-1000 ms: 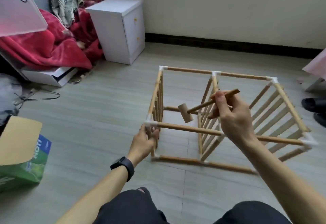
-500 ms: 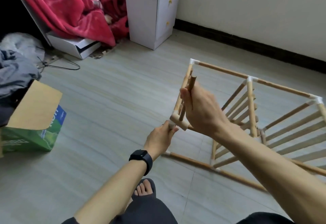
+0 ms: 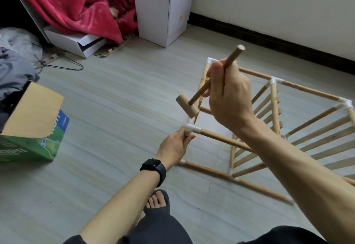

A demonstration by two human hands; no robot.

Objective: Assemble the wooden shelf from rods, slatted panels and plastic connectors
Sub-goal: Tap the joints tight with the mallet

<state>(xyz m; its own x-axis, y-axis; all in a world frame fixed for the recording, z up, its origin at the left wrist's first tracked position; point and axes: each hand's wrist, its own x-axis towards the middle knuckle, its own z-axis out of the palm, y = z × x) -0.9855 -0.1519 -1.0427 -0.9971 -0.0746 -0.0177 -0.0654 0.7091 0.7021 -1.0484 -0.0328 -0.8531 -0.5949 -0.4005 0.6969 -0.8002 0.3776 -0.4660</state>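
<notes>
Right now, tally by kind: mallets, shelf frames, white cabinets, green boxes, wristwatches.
wooden mallet: 1
shelf frame: 1
white cabinet: 1
green box: 1
wristwatch: 1
Total: 5

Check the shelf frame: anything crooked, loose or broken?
Nothing stands out. The shelf frame looks square, its slats even and the visible connectors seated. The left hand grips the near corner connector; the right hand holds the mallet just above it.
</notes>
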